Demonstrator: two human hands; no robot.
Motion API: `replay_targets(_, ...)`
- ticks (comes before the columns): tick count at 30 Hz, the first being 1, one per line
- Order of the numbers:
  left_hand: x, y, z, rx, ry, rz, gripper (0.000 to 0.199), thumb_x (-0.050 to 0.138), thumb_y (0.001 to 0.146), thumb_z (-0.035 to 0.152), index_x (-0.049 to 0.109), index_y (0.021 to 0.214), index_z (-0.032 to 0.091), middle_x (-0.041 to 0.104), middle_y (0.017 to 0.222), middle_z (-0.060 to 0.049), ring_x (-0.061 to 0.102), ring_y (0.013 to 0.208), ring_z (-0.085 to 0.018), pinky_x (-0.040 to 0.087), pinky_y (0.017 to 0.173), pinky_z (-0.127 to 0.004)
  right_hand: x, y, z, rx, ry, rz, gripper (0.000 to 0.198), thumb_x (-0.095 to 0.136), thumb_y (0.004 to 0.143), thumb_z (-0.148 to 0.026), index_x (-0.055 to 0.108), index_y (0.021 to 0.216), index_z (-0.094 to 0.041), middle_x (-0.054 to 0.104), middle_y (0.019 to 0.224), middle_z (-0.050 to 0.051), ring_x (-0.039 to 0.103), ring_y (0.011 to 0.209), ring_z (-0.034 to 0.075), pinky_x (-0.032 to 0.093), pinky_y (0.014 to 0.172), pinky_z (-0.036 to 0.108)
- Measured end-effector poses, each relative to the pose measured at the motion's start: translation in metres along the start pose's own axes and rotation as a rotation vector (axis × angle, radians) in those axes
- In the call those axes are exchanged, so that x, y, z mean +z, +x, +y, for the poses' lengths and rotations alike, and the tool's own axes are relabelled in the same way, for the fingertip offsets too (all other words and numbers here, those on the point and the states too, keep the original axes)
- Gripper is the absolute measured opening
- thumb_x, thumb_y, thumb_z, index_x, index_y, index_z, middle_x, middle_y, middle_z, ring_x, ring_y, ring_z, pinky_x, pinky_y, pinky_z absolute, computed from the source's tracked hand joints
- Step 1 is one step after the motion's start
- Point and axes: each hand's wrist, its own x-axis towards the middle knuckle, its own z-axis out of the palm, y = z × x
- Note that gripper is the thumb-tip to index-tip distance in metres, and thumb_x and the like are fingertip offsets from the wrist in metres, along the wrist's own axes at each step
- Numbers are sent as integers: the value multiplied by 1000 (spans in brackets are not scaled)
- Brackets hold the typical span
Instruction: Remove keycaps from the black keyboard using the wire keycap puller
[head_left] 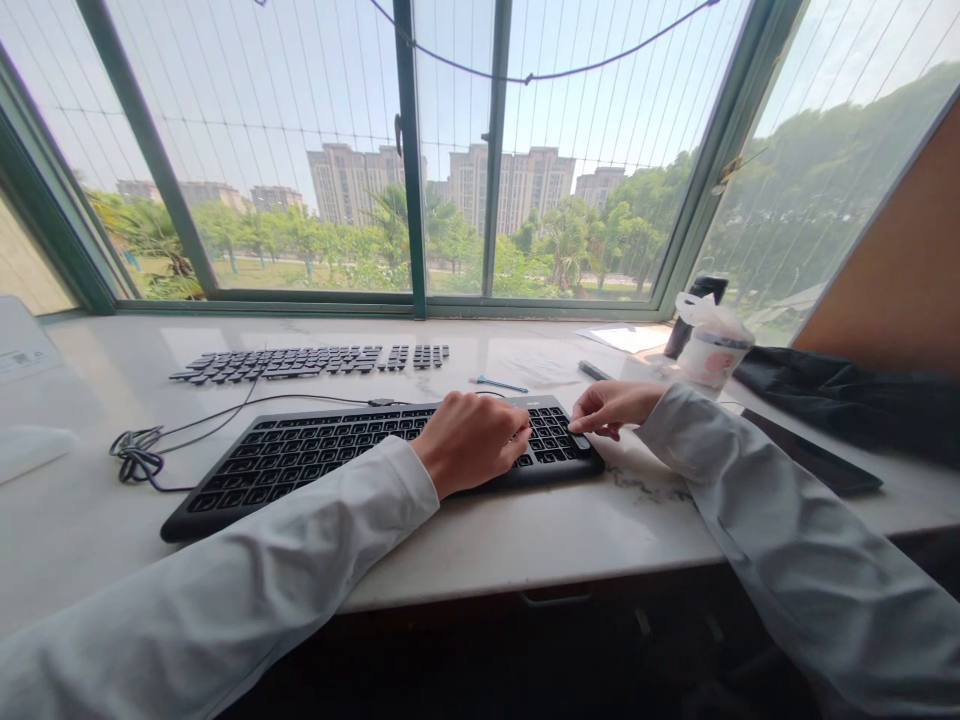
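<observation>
A black keyboard (292, 455) lies on the white counter, its key area mostly bare sockets without caps. My left hand (474, 440) rests over it just left of the number pad, fingers curled in; whatever they hold is hidden. At the right edge of the number pad, my right hand (611, 408) has its thumb and fingers pinched together, touching the keyboard. Anything between those fingertips is too small to make out. Just below them, a smooth dark keycap (582, 442) sits in the pad. Behind the keyboard, loose black keycaps (315, 362) are laid out in keyboard order.
A coiled black cable (139, 455) runs from the keyboard's left. Behind it lies a thin blue tool (501, 384). To the right are a white cup in a plastic bag (709, 350), a dark bottle (694, 310), a flat black device (814, 455) and dark cloth (862, 400). Windows stand behind.
</observation>
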Motion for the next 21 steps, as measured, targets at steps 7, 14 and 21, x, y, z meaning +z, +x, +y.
replay_targets(7,-1,0,1,-7,1,-12,31,44,91,35,66,77,19,70,75,-5,64,66,-19,35,54,-26,2,-2,-2,1,-15,19,50,77,61,-58,59,74,-13,47,53,-5,44,49,6,37,46,21)
replay_targets(14,-1,0,1,-5,6,-7,31,44,91,35,65,75,18,69,74,-5,63,65,-19,35,54,-26,1,-2,0,9,-23,17,52,79,59,-57,60,78,-12,50,56,-5,45,49,5,39,45,20)
replay_targets(21,-1,0,1,-4,8,-8,33,42,91,35,66,75,18,70,74,-6,63,64,-19,35,53,-27,-1,-2,3,-36,-90,45,48,77,63,-57,63,79,-14,52,58,-3,47,50,6,41,45,21)
